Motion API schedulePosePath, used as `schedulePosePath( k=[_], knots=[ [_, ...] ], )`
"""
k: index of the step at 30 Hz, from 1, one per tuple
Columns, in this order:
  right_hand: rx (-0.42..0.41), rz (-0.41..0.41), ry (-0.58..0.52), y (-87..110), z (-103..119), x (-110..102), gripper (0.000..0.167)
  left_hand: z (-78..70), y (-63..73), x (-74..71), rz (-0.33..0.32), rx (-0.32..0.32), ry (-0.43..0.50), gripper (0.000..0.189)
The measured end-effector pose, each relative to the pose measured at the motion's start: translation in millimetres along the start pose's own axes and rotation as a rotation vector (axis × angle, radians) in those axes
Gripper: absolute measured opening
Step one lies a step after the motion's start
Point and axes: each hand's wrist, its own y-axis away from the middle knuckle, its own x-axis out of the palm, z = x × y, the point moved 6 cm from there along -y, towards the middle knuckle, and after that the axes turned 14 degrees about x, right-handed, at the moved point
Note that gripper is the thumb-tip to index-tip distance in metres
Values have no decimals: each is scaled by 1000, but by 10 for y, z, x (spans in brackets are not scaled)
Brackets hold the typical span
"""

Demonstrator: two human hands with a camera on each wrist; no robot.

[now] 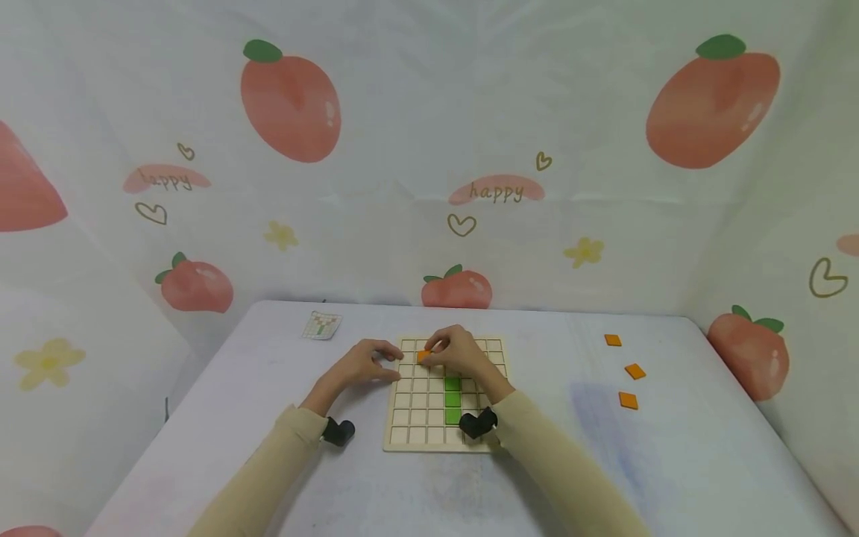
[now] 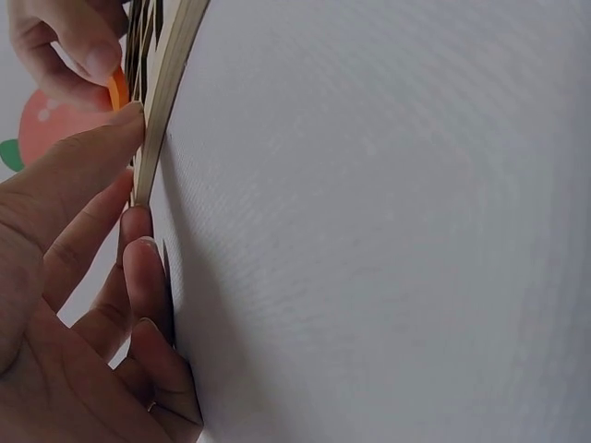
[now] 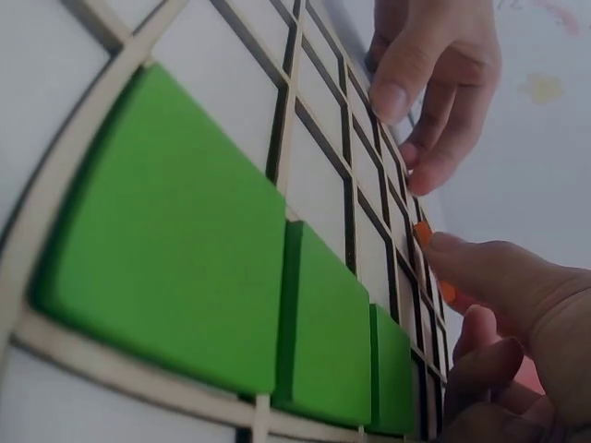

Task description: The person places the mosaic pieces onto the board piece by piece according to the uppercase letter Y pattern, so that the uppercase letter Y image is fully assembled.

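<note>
A wooden grid board (image 1: 399,436) lies on the table, with a column of green square tiles (image 1: 452,399) set in its cells. My right hand (image 1: 459,352) pinches an orange square tile (image 1: 423,357) over the upper left cells; in the right wrist view my thumb and fingers partly cover that tile (image 3: 423,233). Whether the tile sits fully in a cell, I cannot tell. At the board's left edge is my left hand (image 1: 365,361), thumb and fingers spread apart. The left wrist view has its thumb (image 2: 83,161) and fingertips against the board's side (image 2: 164,101).
To the right of the board, three loose orange tiles (image 1: 628,400) lie on the table (image 1: 550,477). A small card (image 1: 322,325) with a printed grid pattern lies at the back left. Behind the table hangs a fruit-printed cloth (image 1: 389,224).
</note>
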Motion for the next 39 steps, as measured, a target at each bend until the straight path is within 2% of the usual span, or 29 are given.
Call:
schedulePosePath(
  k=[18,26,39],
  knots=[
    [36,-19,23,-55,3,44,17,-2,-4,6,-6,-17,-31,33],
    [30,-26,37,-73,11,61,19,-12,0,4,-12,-18,-26,33],
    [65,-20,18,-40,18,26,18,-14,7,10,-21,-13,-13,32]
  ],
)
